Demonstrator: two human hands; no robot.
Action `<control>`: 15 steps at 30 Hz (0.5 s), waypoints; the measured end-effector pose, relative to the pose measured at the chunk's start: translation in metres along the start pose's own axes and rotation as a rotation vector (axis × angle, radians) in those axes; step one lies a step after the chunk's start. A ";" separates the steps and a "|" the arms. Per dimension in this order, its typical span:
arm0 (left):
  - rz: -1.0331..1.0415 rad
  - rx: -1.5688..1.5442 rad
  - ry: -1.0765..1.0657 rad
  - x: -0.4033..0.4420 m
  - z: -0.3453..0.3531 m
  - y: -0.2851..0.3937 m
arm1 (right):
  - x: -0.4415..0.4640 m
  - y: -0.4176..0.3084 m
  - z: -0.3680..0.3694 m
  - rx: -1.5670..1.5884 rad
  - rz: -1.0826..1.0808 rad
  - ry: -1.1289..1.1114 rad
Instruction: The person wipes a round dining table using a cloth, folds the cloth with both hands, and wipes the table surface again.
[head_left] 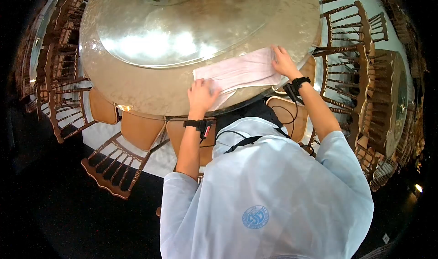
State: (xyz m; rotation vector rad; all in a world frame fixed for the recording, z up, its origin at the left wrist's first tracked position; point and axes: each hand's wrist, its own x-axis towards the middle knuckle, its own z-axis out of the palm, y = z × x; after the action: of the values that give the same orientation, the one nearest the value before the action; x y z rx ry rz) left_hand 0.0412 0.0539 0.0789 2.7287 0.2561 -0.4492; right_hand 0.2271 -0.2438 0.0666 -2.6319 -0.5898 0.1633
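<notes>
Left of the left hand (202, 96), a broad band of bare tabletop (132, 83) gives a hand room to slide, curving around toward the table's far left. Ahead, the rim of a clear glass disc (159, 44) bounds that band; it passes just beyond the pinkish cloth (242, 72), leaving a narrow strip there. The right hand (284, 62) fills the cloth's right end. Below the rim, passage is tight — the person's body, a dangling cable (295, 114) and chair seats (143, 129) crowd in.

Bench (137, 83) gets chopped off up top, left hand (200, 97) hides a bit of the cloth (242, 69), and the blue logo's (256, 217) lettering is kinda too tiny to read.
</notes>
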 end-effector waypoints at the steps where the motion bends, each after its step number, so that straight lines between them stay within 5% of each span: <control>1: -0.068 -0.168 0.147 0.016 0.002 -0.012 | 0.008 -0.003 0.003 -0.048 0.024 -0.031; 3: -0.142 -0.336 0.300 0.030 0.001 -0.026 | 0.018 -0.010 0.007 -0.060 0.078 -0.110; 5: -0.098 -0.114 0.425 0.039 -0.006 -0.030 | 0.028 -0.005 0.019 -0.177 0.103 -0.136; 11: -0.182 -0.346 0.196 0.051 0.004 -0.041 | 0.030 -0.013 -0.005 -0.121 0.080 -0.231; 15: -0.112 -0.509 0.303 0.040 -0.028 -0.039 | 0.040 -0.001 -0.043 -0.083 -0.075 -0.061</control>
State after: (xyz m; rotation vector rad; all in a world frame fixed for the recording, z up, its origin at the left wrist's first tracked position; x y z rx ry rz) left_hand 0.0769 0.1047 0.0778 2.2738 0.5249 0.0127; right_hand 0.2718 -0.2429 0.1048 -2.6872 -0.7301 0.2015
